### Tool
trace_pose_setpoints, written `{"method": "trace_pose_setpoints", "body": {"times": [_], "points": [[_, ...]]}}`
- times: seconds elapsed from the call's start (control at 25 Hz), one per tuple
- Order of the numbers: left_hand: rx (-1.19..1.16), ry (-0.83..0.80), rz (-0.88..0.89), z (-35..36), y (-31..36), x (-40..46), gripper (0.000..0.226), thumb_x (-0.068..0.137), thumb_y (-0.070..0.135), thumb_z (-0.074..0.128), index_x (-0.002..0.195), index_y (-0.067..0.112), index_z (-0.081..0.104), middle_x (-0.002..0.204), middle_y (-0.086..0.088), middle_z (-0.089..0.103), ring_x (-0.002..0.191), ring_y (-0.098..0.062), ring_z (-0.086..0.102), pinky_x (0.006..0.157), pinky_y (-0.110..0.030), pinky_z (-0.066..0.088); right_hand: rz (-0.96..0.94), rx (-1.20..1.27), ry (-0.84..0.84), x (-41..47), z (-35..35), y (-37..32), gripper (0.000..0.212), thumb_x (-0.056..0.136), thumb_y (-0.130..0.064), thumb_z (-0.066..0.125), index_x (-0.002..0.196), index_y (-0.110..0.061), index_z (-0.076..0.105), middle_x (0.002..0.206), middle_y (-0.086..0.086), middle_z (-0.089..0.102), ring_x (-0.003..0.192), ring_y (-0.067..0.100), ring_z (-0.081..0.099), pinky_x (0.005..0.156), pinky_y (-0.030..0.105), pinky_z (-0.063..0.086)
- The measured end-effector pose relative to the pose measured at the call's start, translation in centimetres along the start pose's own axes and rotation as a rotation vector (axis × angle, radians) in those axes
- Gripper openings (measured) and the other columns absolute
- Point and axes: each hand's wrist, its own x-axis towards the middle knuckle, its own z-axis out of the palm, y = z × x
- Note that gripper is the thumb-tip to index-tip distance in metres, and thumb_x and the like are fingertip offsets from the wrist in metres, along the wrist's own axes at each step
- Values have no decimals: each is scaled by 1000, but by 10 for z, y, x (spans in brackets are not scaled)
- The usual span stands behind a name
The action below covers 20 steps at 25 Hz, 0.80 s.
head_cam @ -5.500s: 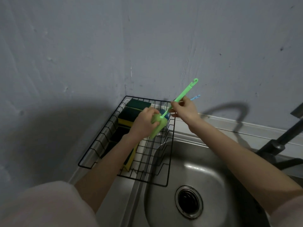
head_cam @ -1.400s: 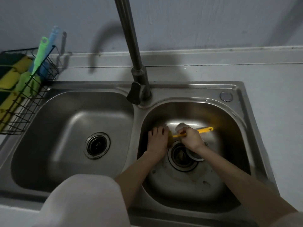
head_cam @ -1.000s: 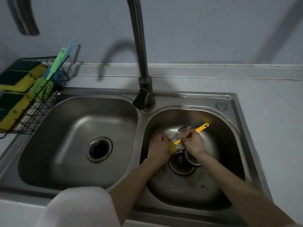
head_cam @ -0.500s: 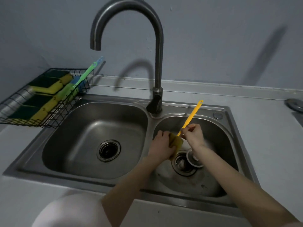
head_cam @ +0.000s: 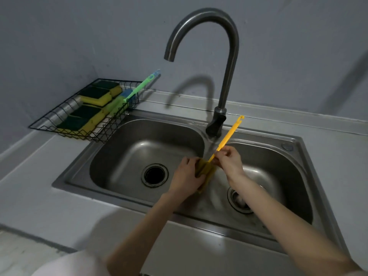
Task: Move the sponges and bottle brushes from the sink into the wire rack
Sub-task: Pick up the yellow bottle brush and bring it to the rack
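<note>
Yellow brush (head_cam: pixel 229 136) sponge head mostly hidden behind left hand (head_cam: pixel 187 176). Handle middle covered by right hand (head_cam: pixel 229 162) fingers. Blue brush (head_cam: pixel 127 94) in wire rack (head_cam: pixel 59 116) largely hidden behind green brush (head_cam: pixel 137 90). Both forearms cut off at bottom edge.

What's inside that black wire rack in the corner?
The black wire rack holds yellow-and-green sponges and a green bottle brush, a blue one mostly hidden behind it. What lies beneath them is covered.
</note>
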Motion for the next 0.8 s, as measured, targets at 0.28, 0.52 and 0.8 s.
{"method": "trace_pose_setpoints", "body": {"times": [0.28,0.52,0.8], "points": [[-1,45,-107,-57,-54,-7,52,85,25,58,133,14,38,130,-10,44,115,-26,49,95,-35,43,-9,-51,-119,-3,79,-1,27,88,0,52,71,-20,47,63,0,46,47,3,57,54,14,51],[-36,125,-93,-109,-95,7,52,84,23,59,132,15,40,133,-8,42,116,-24,48,99,-35,43,-43,-57,-166,-4,145,-21,20,89,-5,53,76,-20,50,69,0,52,63,12,56,72,25,52],[-29,202,27,-178,-120,30,50,83,18,60,130,14,44,127,-12,46,115,-26,48,100,-38,42,-127,4,-141,-3,206,-63,25,90,-3,50,71,-19,44,71,5,46,58,13,51,51,12,50]]}}
